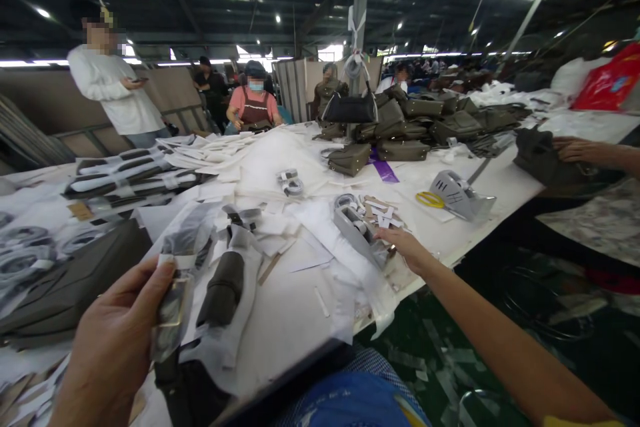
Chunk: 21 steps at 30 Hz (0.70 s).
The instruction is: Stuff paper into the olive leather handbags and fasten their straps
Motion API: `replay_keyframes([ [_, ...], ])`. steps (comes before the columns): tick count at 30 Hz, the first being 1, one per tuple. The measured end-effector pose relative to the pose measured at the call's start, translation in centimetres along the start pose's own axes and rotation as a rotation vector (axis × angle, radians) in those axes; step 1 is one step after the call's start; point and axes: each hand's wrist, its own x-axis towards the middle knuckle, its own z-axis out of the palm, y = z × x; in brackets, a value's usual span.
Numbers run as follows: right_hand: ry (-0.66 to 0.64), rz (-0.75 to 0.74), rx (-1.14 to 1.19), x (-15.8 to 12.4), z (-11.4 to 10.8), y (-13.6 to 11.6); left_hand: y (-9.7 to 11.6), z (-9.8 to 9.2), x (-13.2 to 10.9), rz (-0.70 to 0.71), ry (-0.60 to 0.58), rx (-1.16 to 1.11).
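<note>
- While the left hand [115, 347] pinches a wrapped strap [173, 310], lower left, raised for viewing,
- right hand [407, 248], fingers loose, touches the tape dispenser [356, 230] mid-frame, within reach.

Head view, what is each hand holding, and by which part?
The left hand pinches the wrapped strap at its metal buckle end, thumb on top. The right hand touches the near end of the tape dispenser; grip unclear.

White table [290, 327]: olive bags [400, 149], tape dispenser [357, 230]
</note>
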Motion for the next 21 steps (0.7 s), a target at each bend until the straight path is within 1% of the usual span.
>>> replay_keyframes([
  [3, 0.003, 0.037, 0.182, -0.9, -0.7, -1.0, 0.4, 0.0, 0.0, -0.057, 0.072, -0.023],
  [6, 0.033, 0.035, 0.300, -2.5, -2.1, -1.8, 0.8, 0.0, 0.1, -0.100, 0.071, -0.046],
  [9, 0.063, 0.040, 0.388, -4.7, -3.6, -1.5, 0.9, 0.0, 0.1, -0.087, 0.070, -0.039],
  [11, 0.059, 0.084, 0.431, -6.3, -4.1, -0.7, 0.8, 0.0, 0.1, -0.080, 0.066, -0.026],
  [14, 0.044, 0.205, 0.494, -7.8, -3.6, 1.1, 0.6, 0.0, 0.2, -0.069, 0.084, -0.004],
  [16, 0.071, 0.296, 0.542, -8.0, -2.6, 2.3, 0.3, -0.1, 0.4, -0.044, 0.123, 0.006],
  [18, 0.129, 0.365, 0.594, -7.5, -1.5, 3.2, 0.1, -0.1, 0.7, -0.033, 0.138, 0.007],
  [21, 0.197, 0.397, 0.649, -6.8, -0.3, 4.0, 0.0, -0.2, 0.9, -0.051, 0.076, -0.030],
])
